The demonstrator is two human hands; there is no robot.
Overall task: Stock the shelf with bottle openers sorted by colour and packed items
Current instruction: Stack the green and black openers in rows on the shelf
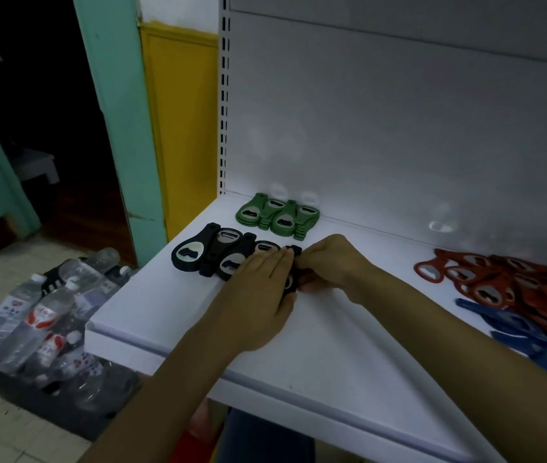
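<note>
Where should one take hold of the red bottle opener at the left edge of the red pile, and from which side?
Take the red opener by its rounded head, pinching the rim from the left and above. That head lies flat and sticks out free on the shelf, while its other end seems buried under the red pile.

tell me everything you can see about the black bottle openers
The black bottle openers lie flat in a tight row on the white shelf, just in front of the green openers. They look like black plastic with silvery metal inserts, heads alternating near and far. The left hand rests flat over the row's right end, where the right hand grips one more.
</note>
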